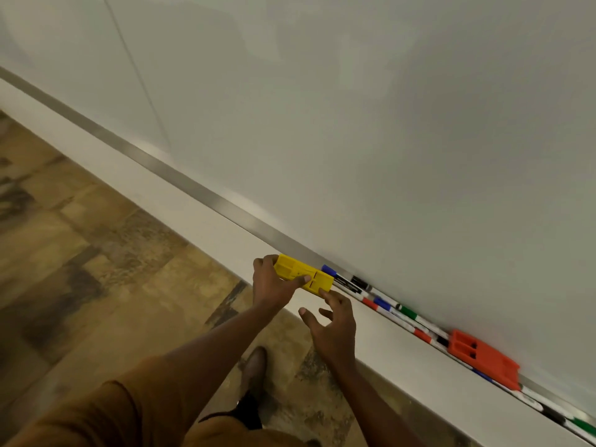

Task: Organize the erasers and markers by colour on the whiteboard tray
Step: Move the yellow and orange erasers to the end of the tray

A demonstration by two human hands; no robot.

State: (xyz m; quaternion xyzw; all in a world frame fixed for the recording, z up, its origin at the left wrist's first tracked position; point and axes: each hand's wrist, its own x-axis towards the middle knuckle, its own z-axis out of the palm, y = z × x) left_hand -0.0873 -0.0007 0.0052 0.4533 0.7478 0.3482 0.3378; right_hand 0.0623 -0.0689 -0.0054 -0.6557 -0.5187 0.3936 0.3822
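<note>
Two bare hands meet at a yellow rectangular plastic eraser (303,277) lying at the left end of the clutter on the long white whiteboard tray (200,217). We see the left hand (272,285) gripping it, thumb across its top and fingers curled round its far end. The right hand (333,327) is spread open with only a fingertip touching the eraser's near corner. Just right of it, capped markers (392,306) in blue, black, red and green lie along the tray's back edge against the whiteboard (354,124). An orange plastic eraser (483,358) sits further right on them. Leftward, the tray runs bare to the frame edge.
</note>
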